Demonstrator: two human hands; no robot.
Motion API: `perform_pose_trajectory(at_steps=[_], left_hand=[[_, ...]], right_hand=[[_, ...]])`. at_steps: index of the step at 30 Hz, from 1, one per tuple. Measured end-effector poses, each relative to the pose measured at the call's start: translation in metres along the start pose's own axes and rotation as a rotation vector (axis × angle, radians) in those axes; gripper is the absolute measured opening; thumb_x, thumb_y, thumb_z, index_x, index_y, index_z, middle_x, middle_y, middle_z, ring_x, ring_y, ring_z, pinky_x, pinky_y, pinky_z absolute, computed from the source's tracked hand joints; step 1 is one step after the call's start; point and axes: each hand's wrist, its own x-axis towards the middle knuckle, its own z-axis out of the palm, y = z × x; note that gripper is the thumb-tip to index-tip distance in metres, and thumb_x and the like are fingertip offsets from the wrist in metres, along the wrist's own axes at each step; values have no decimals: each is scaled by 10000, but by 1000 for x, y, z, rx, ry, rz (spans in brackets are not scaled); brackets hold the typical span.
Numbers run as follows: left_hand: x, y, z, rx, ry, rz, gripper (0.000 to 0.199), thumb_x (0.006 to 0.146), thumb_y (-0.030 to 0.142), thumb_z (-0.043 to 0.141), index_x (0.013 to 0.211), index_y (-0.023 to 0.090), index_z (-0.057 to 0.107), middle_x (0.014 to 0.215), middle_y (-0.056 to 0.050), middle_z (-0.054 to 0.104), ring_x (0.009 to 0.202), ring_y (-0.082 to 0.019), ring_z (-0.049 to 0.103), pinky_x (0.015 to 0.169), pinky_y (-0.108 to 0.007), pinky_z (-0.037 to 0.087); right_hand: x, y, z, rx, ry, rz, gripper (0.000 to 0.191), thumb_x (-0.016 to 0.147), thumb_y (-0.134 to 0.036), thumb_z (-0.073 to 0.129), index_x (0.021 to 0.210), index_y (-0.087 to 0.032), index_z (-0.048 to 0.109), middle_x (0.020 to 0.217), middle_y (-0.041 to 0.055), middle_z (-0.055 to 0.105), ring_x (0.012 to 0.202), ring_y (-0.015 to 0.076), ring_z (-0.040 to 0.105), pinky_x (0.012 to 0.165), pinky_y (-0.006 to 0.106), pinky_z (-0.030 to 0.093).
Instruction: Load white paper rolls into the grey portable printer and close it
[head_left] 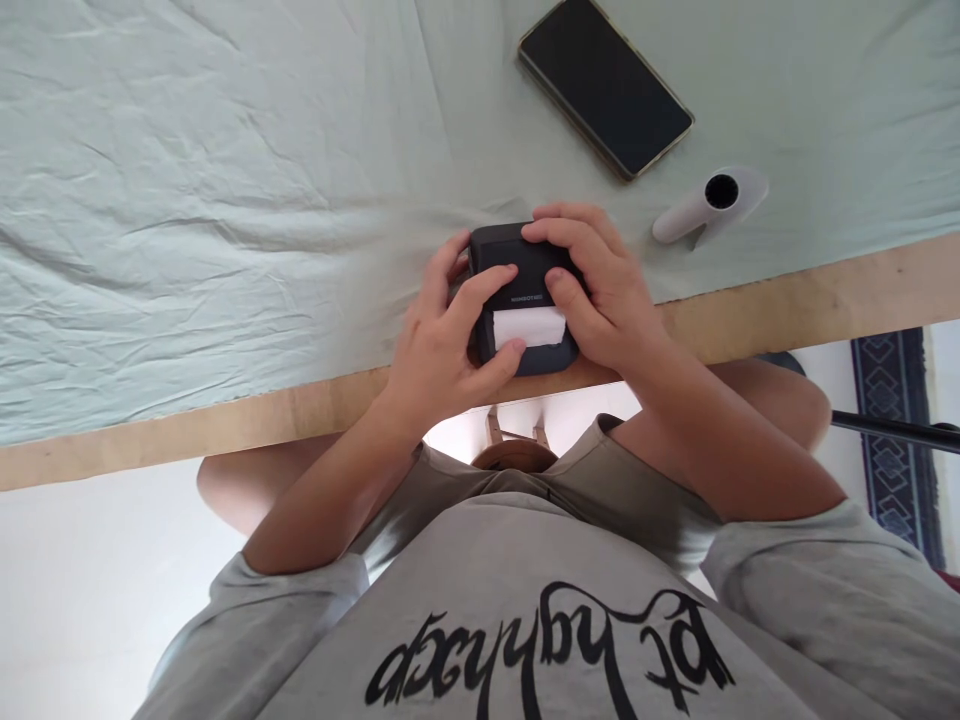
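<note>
Between my two hands, by the table's near edge, is a small black label printer (525,268) with rounded corners and pale lettering on its top. White paper (528,327) shows in the opening on its near side. My left hand (442,335) grips the printer's left side, its thumb at the paper and one fingertip on the top. Around the right side curls my right hand (600,285), with fingers over the far corner and thumb near the paper's right end. The printer's underside is hidden.
A dark-screened phone (606,85) lies beyond the printer, to the right. A white device with a round black end (711,205) stands nearer the edge. Wrinkled pale green cloth (225,200) covers the table up to its wooden edge (810,295).
</note>
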Motion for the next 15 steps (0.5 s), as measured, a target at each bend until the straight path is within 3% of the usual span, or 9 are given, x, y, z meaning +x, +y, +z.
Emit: perform_pose_trajectory(at_steps=[4,9,15], left_hand=[[-2,1,-1,-13,23,-18,711,956,569,594,1563,288,354,1690,-158,336,1547,-359,435,1194,-540,497],[-10,2,-4,37,-51,-38,910,969,654,576,1672,244,169,1705,-193,336,1583,-365,388,1219,-536,476],[-21,-3,2,170,-85,-29,1177,849,817,660,1681,129,191,1690,-278,354,1535,-453,442,1201,-581,474]], right_hand=[[0,-1,0,12,25,-53,354,1028,-461,432,1321,-372,610,1455,32,611,1410,223,569,1275,483,482],[-1,4,3,69,32,-27,372,1028,-512,421,1314,-389,623,1478,20,612,1401,242,584,1255,532,496],[-2,5,3,73,43,-9,380,1013,-557,457,1298,-390,645,1470,17,623,1387,241,597,1251,508,506]])
